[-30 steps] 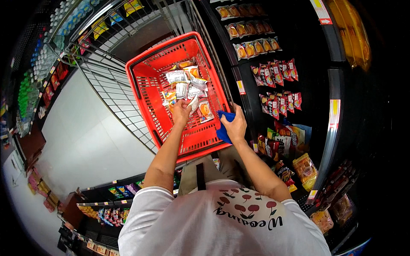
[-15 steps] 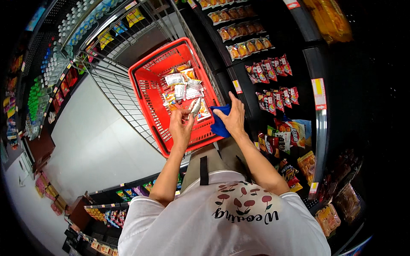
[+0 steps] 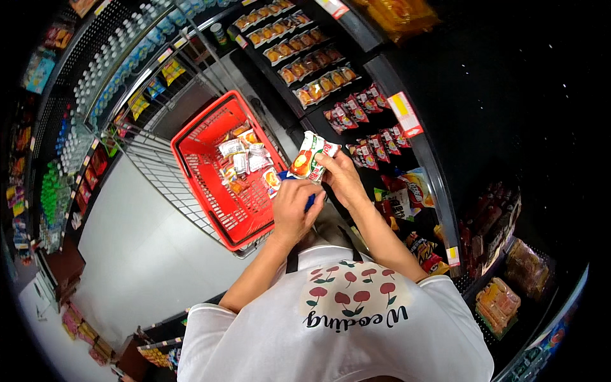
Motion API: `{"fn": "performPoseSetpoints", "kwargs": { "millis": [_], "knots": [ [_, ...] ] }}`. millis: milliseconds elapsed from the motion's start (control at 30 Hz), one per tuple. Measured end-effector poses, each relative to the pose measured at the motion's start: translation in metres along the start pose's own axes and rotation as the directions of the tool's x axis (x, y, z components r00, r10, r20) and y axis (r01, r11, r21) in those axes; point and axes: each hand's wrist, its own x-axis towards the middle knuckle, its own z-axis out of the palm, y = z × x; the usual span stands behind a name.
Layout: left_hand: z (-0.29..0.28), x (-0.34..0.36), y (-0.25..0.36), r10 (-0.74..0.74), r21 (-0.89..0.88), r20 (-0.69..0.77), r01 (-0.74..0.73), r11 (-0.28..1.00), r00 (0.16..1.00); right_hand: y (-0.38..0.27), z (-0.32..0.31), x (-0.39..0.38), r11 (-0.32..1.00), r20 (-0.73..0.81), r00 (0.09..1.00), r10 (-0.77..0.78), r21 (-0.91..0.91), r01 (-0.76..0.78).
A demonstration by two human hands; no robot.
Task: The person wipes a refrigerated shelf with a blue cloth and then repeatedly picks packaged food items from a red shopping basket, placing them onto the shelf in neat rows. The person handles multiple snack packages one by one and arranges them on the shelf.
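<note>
You hold a small snack packet (image 3: 310, 156) between both hands, above the right rim of the red basket. The packet is white with a green top edge, a red corner and an orange-red picture on its front. It is tilted, with its top leaning to the right. Your right hand (image 3: 340, 178) grips its right side, and your left hand (image 3: 294, 210) is just under its lower edge. A blue thing (image 3: 310, 202) shows between your left fingers; what it is, you cannot tell.
</note>
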Motion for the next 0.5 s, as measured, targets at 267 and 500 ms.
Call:
{"fn": "performPoseSetpoints", "kwargs": {
  "millis": [267, 500],
  "knots": [
    [0.001, 0.031, 0.018, -0.439, -0.362, -0.076, 0.385, 0.849, 0.895, -0.046, -0.017, -0.033, 0.997, -0.023, 0.997, -0.072, -0.004, 0.072],
    [0.008, 0.067, 0.035, -0.4, -0.531, 0.272, 0.484, 0.696, 0.875, -0.072, -0.032, -0.048, 0.923, 0.274, 0.95, -0.15, -0.305, 0.234]
  ]
}}
